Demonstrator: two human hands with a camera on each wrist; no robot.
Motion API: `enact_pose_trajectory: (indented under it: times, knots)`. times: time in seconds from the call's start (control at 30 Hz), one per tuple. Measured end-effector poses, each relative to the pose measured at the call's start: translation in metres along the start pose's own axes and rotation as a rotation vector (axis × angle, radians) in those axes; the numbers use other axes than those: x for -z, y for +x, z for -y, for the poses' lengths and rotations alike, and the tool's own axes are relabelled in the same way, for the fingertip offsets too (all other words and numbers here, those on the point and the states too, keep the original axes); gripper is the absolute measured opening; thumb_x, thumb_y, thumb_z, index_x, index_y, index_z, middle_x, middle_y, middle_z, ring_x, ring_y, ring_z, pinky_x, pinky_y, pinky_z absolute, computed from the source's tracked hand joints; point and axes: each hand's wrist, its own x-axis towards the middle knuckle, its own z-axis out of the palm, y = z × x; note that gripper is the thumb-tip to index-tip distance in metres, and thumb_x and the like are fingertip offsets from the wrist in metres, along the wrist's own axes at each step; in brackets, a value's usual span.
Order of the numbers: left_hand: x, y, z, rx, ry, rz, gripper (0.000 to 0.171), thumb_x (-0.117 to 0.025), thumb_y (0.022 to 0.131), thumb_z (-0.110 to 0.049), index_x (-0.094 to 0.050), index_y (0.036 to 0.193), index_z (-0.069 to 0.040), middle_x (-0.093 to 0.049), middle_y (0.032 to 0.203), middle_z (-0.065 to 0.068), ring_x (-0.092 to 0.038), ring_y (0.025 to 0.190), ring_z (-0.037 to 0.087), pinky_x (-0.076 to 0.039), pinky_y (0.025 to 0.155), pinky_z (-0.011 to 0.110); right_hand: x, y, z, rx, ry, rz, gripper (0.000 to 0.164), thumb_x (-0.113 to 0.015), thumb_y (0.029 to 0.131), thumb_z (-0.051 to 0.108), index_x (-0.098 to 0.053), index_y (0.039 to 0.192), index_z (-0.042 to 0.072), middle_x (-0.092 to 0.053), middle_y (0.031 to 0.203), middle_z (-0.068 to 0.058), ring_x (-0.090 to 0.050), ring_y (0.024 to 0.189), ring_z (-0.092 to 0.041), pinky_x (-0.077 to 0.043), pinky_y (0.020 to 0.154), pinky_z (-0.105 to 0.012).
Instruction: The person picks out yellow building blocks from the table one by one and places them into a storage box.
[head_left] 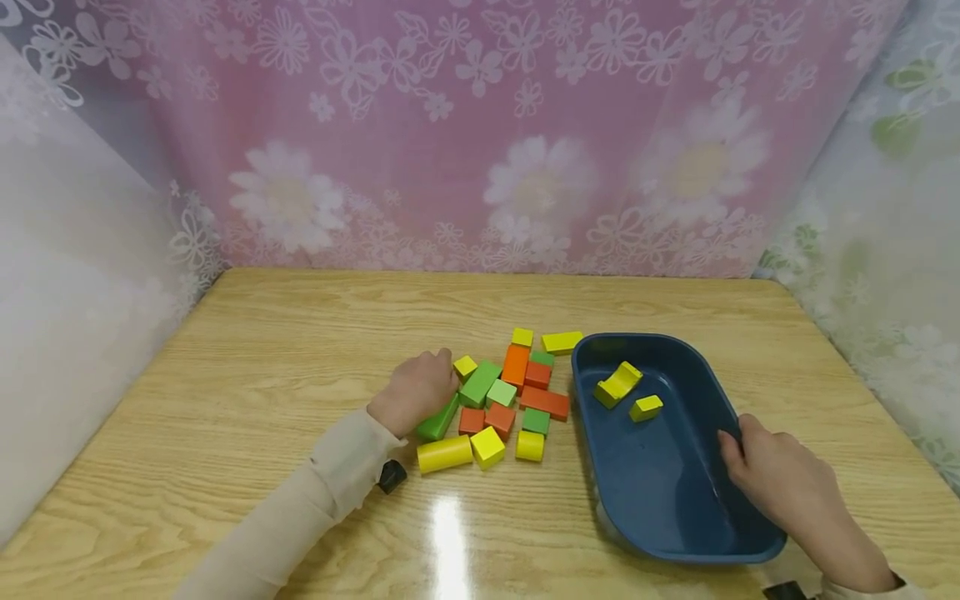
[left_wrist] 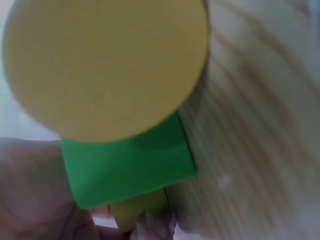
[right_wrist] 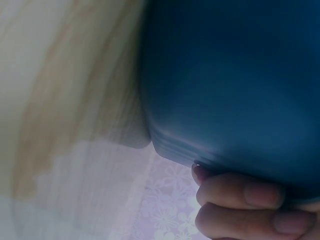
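Head view: left hand down at the left edge of a heap of wooden blocks on the wooden table, fingers curled over a small yellow cube and lying against a long dark green block; whether the cube is truly pinched, cannot tell from here. Left wrist view, blurred: same green block close against the palm, fingertips curled at a yellow piece beneath it, round end of a yellow cylinder filling the top. Seen from the head again, that cylinder lying on its side just below the hand, beside another yellow cube and a short yellow cylinder. Orange, light green and yellow blocks packed touching through the rest of the heap. Just right of the heap, a dark blue tub holding a yellow arch piece and a small yellow block, slightly apart. Right hand gripping the tub's right rim, thumb inside; right wrist view: fingers curled under the tub's outer wall. Behind the table, a pink flowered curtain.
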Motion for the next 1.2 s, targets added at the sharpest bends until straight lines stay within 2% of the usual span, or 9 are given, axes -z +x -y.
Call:
enact_pose_trajectory:
  times: [0.3, 0.57, 0.8, 0.87, 1.03, 1.1, 1.2]
  knots:
    - [-0.002, 0.002, -0.002, 0.004, 0.043, 0.009, 0.025, -0.043, 0.097, -0.025, -0.051, 0.103, -0.003, -0.053, 0.077, 0.009, -0.049, 0.059, 0.017, -0.042, 0.045, 0.025, -0.001, 0.001, -0.002, 0.009, 0.0, 0.001, 0.028, -0.043, 0.094, 0.019, -0.048, 0.078, -0.004, -0.05, 0.054, -0.012, -0.049, 0.048, -0.023, -0.037, 0.038, -0.038]
    - [-0.002, 0.003, -0.003, -0.013, 0.066, -0.007, 0.024, -0.042, 0.098, -0.026, -0.051, 0.099, -0.004, -0.053, 0.075, 0.008, -0.05, 0.058, 0.017, -0.045, 0.046, 0.026, -0.002, 0.002, -0.009, 0.018, 0.011, 0.027, 0.028, -0.041, 0.094, 0.019, -0.047, 0.079, -0.004, -0.049, 0.053, -0.011, -0.048, 0.048, -0.022, -0.036, 0.039, -0.037]
    - [0.0, 0.001, -0.002, -0.01, 0.091, -0.024, 0.025, -0.041, 0.098, -0.026, -0.051, 0.095, -0.003, -0.053, 0.073, 0.009, -0.049, 0.055, 0.016, -0.044, 0.044, 0.025, -0.003, 0.005, -0.008, 0.033, 0.016, 0.01, 0.029, -0.041, 0.094, 0.02, -0.046, 0.075, -0.001, -0.047, 0.051, -0.01, -0.048, 0.046, -0.022, -0.034, 0.037, -0.037]
    - [0.0, 0.001, -0.002, -0.011, 0.099, -0.054, 0.025, -0.043, 0.097, -0.026, -0.052, 0.092, -0.003, -0.053, 0.071, 0.008, -0.049, 0.053, 0.015, -0.045, 0.043, 0.025, -0.003, 0.005, -0.007, 0.031, 0.012, 0.01, 0.029, -0.041, 0.094, 0.02, -0.045, 0.074, -0.001, -0.046, 0.05, -0.01, -0.047, 0.045, -0.022, -0.034, 0.037, -0.037]
    - [0.008, 0.003, -0.007, -0.025, 0.109, -0.202, 0.029, -0.046, 0.095, -0.027, -0.056, 0.084, -0.002, -0.051, 0.064, 0.006, -0.047, 0.049, 0.014, -0.047, 0.042, 0.027, -0.004, 0.005, -0.005, 0.036, 0.013, 0.011, 0.03, -0.04, 0.094, 0.02, -0.044, 0.073, 0.0, -0.042, 0.049, -0.008, -0.043, 0.043, -0.02, -0.032, 0.037, -0.034]
    - [0.013, 0.004, -0.014, -0.052, 0.108, -0.249, 0.03, -0.046, 0.094, -0.028, -0.057, 0.086, -0.002, -0.048, 0.061, 0.004, -0.046, 0.047, 0.014, -0.044, 0.041, 0.027, -0.004, 0.005, -0.005, 0.035, 0.016, 0.013, 0.03, -0.04, 0.095, 0.02, -0.044, 0.073, 0.0, -0.041, 0.049, -0.008, -0.042, 0.042, -0.019, -0.031, 0.037, -0.034]
    - [0.022, 0.005, -0.03, -0.113, 0.121, -0.283, 0.033, -0.044, 0.095, -0.03, -0.058, 0.093, -0.001, -0.045, 0.058, 0.002, -0.043, 0.045, 0.013, -0.04, 0.038, 0.024, -0.006, 0.003, -0.005, 0.026, 0.02, 0.015, 0.03, -0.04, 0.095, 0.02, -0.043, 0.072, 0.001, -0.04, 0.049, -0.007, -0.041, 0.041, -0.019, -0.031, 0.036, -0.033]
